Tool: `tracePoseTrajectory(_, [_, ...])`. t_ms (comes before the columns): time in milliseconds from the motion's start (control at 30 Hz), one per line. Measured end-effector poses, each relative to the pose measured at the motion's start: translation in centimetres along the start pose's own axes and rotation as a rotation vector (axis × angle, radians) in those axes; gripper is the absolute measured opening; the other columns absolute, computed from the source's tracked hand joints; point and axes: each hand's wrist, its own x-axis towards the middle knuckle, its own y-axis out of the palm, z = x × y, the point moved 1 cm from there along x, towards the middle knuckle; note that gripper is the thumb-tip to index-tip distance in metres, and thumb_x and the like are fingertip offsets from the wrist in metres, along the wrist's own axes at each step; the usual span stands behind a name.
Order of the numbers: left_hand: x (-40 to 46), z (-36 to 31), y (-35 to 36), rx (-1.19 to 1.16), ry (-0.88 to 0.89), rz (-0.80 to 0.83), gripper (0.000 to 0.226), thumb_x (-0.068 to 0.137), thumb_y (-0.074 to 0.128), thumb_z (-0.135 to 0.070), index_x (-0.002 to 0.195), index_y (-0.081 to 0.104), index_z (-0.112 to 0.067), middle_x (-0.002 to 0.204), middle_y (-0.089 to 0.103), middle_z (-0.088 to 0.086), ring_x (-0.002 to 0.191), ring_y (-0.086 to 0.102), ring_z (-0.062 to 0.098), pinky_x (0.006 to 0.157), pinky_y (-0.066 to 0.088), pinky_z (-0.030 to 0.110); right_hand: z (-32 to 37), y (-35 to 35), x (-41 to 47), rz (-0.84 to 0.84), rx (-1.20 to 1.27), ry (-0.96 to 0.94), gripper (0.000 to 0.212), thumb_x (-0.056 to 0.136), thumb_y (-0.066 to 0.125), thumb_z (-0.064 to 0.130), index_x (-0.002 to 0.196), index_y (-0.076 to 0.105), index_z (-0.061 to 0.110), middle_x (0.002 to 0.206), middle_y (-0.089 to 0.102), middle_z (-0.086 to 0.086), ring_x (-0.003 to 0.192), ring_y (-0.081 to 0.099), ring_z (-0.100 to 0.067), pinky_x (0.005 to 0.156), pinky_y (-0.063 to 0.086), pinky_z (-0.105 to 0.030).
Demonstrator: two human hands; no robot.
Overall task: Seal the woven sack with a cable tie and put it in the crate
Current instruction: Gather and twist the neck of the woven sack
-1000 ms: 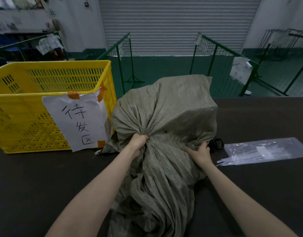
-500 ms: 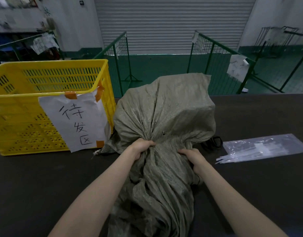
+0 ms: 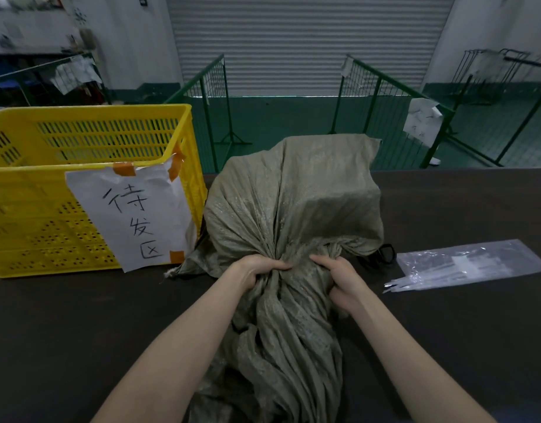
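Hands grip the gathered neck of the woven sack from both sides. Left hand (image 3: 257, 270): fingers curled into the bunched fabric on the left of the neck, knuckles up. Right hand (image 3: 339, 277): fingers curled round the fabric on the right of the neck, thumb side toward the left hand. The two hands are close together, with a narrow bundle of pleated cloth between them.

Woven sack (image 3: 293, 203): grey-green, filled, lying on the dark table (image 3: 64, 331). Its bulky body sits beyond the hands; the loose mouth end trails from the neck toward the lower edge of the view, between the forearms. No tie is visible round the neck.

Crate (image 3: 34, 209): yellow, perforated walls, standing on the table to the left of the sack. The sack's left side is just beside the crate's right wall; contact cannot be confirmed. A white paper label (image 3: 141, 215) with handwritten characters is taped to the crate's near wall with orange tape.

Clear plastic bag (image 3: 476, 264): flat on the table to the right of the sack, holding white cable ties (image 3: 398, 285) whose ends protrude from its left opening. A black item (image 3: 382, 256) lies between the sack and the bag; its type cannot be determined.
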Motion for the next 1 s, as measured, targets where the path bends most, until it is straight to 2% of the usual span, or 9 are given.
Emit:
tracePoseTrajectory(100, [0.1,0.3,0.1,-0.021,0.002,0.014,0.011,0.090,0.059,-0.013,0.093,0.064,-0.003,0.080,0.070,0.012,0.077,0.063,0.023,0.083,0.052,0.039,-1.2,0.6,-0.3,0.003,-0.053,-0.035,0.024,0.085,0.061,0.002,0.109,0.062,0.004,0.100,0.072,-0.014,0.093,0.068,-0.026,0.078,0.054,-0.037])
tracePoseTrajectory(167, [0.4,0.3,0.4,-0.048,0.041,-0.033,0.011,0.088,0.054,-0.004,0.093,0.063,0.000,0.082,0.066,0.015,0.073,0.062,0.024,0.070,0.055,0.035,-2.1,0.8,-0.5,0.003,-0.111,-0.050,0.026,0.086,0.060,0.002,0.111,0.059,0.008,0.102,0.071,-0.010,0.093,0.067,-0.023,0.081,0.054,-0.038])
tracePoseTrajectory(267, [1.0,0.3,0.8,-0.081,0.143,-0.152,0.021,0.087,0.049,0.001,0.104,0.060,0.006,0.082,0.063,0.016,0.068,0.061,0.024,0.055,0.055,0.028,-3.7,0.6,-0.5,-0.028,-0.171,-0.057,0.041,0.086,0.062,0.008,0.126,0.051,0.012,0.115,0.067,-0.009,0.104,0.064,-0.026,0.097,0.048,-0.046])
tracePoseTrajectory(400, [1.1,0.6,1.5,-0.055,0.073,-0.053,0.041,0.084,0.065,-0.031,0.115,0.062,-0.004,0.099,0.069,0.015,0.090,0.066,0.026,0.085,0.055,0.036,-4.3,0.2,-1.2,-0.068,-0.182,-0.033,0.038,0.085,0.066,0.016,0.121,0.055,0.015,0.113,0.068,-0.007,0.102,0.065,-0.025,0.097,0.049,-0.046])
tracePoseTrajectory(533, [0.7,0.8,1.2,0.021,0.015,0.051,0.041,0.083,0.067,-0.041,0.110,0.063,-0.010,0.096,0.068,0.009,0.086,0.064,0.021,0.074,0.053,0.032,-4.2,-0.7,-1.7,-0.084,-0.286,0.050,0.039,0.080,0.071,0.026,0.114,0.058,0.011,0.107,0.069,-0.008,0.097,0.067,-0.025,0.096,0.050,-0.045])
tracePoseTrajectory(667, [1.2,1.4,1.4,-0.144,0.091,0.045,0.042,0.087,0.064,-0.026,0.122,0.059,-0.003,0.096,0.068,0.012,0.086,0.065,0.024,0.080,0.053,0.034,-4.4,-1.7,-1.7,-0.140,-0.276,0.012,0.098,0.050,0.081,0.050,0.133,0.040,0.018,0.124,0.061,-0.006,0.110,0.061,-0.025,0.099,0.048,-0.047])
tracePoseTrajectory(800, [1.4,1.5,1.6,-0.212,0.220,0.031,0.046,0.084,0.070,-0.026,0.122,0.060,-0.003,0.103,0.069,0.011,0.096,0.065,0.024,0.093,0.050,0.035,-5.1,-2.6,-2.0,-0.258,-0.221,-0.167,0.069,0.060,0.075,0.045,0.117,0.038,0.034,0.129,0.054,-0.005,0.116,0.055,-0.022,0.103,0.042,-0.051])
tracePoseTrajectory(900, [1.3,1.5,1.9,-0.143,0.244,0.029,0.050,0.083,0.068,-0.037,0.119,0.060,-0.004,0.106,0.068,0.007,0.093,0.065,0.020,0.091,0.049,0.032,-5.6,-2.6,-2.5,-0.298,-0.313,-0.263,0.048,0.065,0.070,0.051,0.105,0.046,0.042,0.126,0.058,-0.003,0.116,0.056,-0.019,0.100,0.044,-0.051])
tracePoseTrajectory(1000, [1.3,1.2,2.3,-0.027,0.158,0.066,0.057,0.079,0.070,-0.042,0.117,0.060,-0.002,0.106,0.070,0.011,0.097,0.065,0.025,0.094,0.050,0.035,-5.4,-1.6,-3.3,-0.223,-0.316,-0.317,0.027,0.089,0.060,0.022,0.115,0.053,0.022,0.115,0.063,-0.006,0.106,0.060,-0.016,0.090,0.051,-0.030])
